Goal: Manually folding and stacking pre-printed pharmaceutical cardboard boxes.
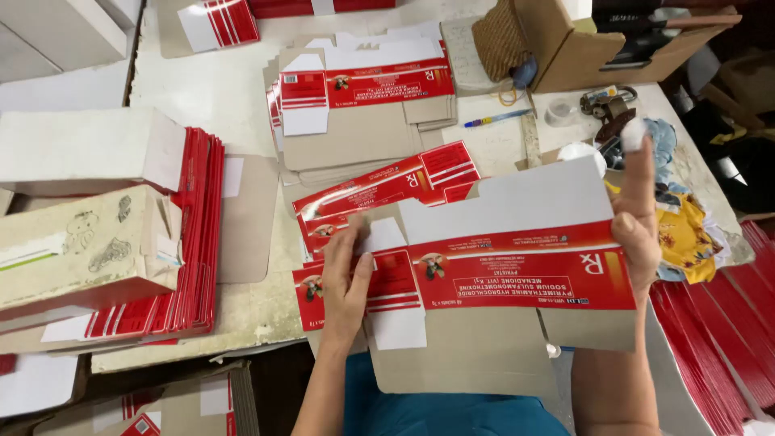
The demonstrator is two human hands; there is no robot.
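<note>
Above the lap, in the head view, a flat red-and-white carton blank (500,274) is held up between both hands, just off the near edge of the table (218,97). The left hand (345,278) is pinched on the blank's left end, thumb over the red panel beside a white flap. The right hand (638,222) is pressed against the right edge, its bandaged forefinger raised straight. Both hands are closed on the blank and set well apart. More printed blanks (379,190) are fanned on the table just behind it, and a taller stack (355,97) is placed further back. The fold is probably best made along the scored crease, with the panel edges kept square and the grip held near the corners so the card is not buckled.
</note>
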